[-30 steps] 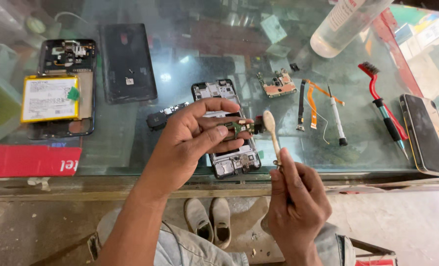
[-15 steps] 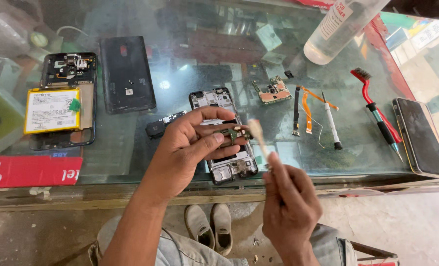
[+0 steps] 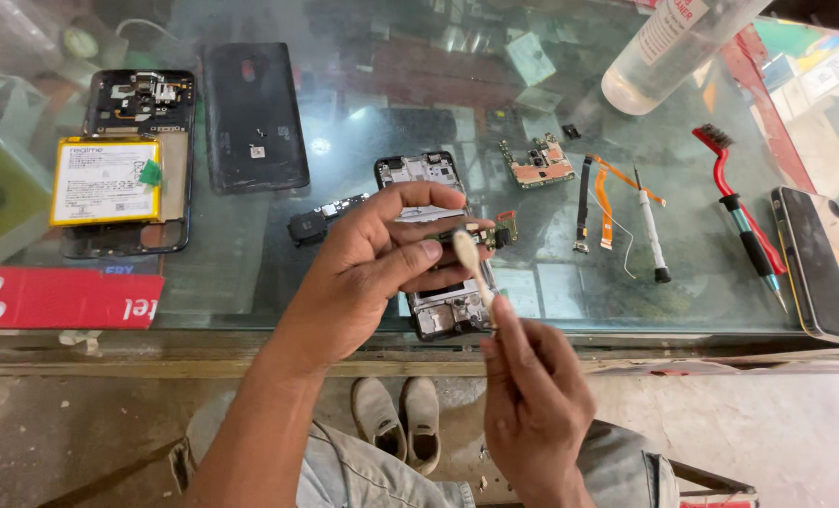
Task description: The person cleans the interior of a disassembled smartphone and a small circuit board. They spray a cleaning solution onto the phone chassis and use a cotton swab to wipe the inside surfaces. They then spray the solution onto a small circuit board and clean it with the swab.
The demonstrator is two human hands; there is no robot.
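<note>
Head view showed that, against half a second before, the right hand (image 3: 537, 414) had come up and inward, so the pale head of its brush (image 3: 472, 263), earlier held just clear, now lay against the small circuit board (image 3: 487, 233). The left hand (image 3: 372, 273) was closed on that board, pinching it between thumb and fingertips above the opened phone frame (image 3: 435, 282) on the glass counter (image 3: 363, 141). The right hand's fingers were clamped around the brush's handle, near the counter's front edge.
</note>
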